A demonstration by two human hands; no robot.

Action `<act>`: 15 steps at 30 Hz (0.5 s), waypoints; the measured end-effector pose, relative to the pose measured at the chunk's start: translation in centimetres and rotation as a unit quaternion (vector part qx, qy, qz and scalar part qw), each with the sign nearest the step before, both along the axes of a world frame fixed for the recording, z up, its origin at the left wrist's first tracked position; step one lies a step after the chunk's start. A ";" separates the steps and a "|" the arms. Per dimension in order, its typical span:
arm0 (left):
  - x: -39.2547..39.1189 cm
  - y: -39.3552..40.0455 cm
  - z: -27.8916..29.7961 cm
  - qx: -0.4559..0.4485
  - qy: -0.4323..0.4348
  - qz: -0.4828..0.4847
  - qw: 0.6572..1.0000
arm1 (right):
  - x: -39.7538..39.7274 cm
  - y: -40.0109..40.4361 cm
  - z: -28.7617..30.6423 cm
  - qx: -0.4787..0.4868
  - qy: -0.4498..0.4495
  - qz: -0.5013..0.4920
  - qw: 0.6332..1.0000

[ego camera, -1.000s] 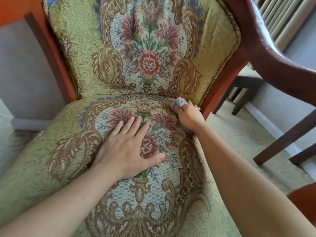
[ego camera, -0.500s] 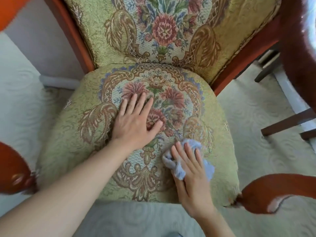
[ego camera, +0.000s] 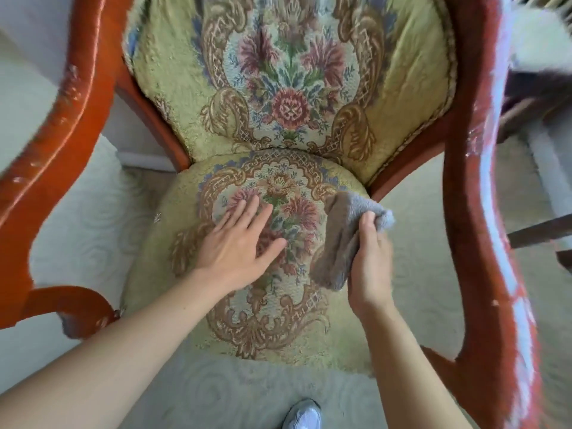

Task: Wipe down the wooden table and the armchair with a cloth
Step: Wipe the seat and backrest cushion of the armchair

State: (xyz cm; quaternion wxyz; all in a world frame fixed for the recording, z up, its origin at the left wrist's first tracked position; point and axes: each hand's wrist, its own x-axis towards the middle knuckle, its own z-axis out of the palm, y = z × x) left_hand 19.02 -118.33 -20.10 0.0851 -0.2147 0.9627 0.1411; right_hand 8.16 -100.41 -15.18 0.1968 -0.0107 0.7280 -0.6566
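Now, left armrest: the red-brown wooden arm (ego camera: 46, 162) curves down the left edge, well apart from both hands.
Left hand: left hand (ego camera: 238, 243) lies flat on the floral seat cushion (ego camera: 173, 218), fingers straight and slightly spread, thumb out to the right; it holds nothing.
Armchair: the armchair (ego camera: 288, 97) fills the view, backrest above, seat below it.
Cloth: the grey cloth (ego camera: 340, 239) hangs bunched over the right half of the seat, its long axis running from upper right to lower left, its lower end near or on the fabric; I cannot tell which.
Right hand: right hand (ego camera: 368, 261) pinches the cloth's upper part, thumb on top, the other fingers hidden behind it.
Key relation: the cloth lies just left of the right hand's fingers, between the two hands; the right hand is the nearer and already has it, so a next stroke likely needs only lowering it flat.
Right armrest: the right wooden arm (ego camera: 483, 212) stands just beyond the right hand.
Change: half a second ago the right hand pressed the cloth flat at the seat's front; now it is lifted, further back; the left hand has stayed.
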 end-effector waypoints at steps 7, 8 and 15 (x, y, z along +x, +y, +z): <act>-4.7 -3.6 12.5 0.006 0.063 0.035 0.997 | -5.2 -4.0 10.7 0.013 0.040 -0.063 0.997; -5.3 -4.4 13.8 0.004 0.069 0.035 0.997 | -5.9 -4.7 11.8 0.016 0.040 -0.075 0.996; -11.0 -11.5 17.6 -0.009 0.093 0.023 0.995 | -10.7 -9.2 16.6 0.045 0.102 -0.142 0.984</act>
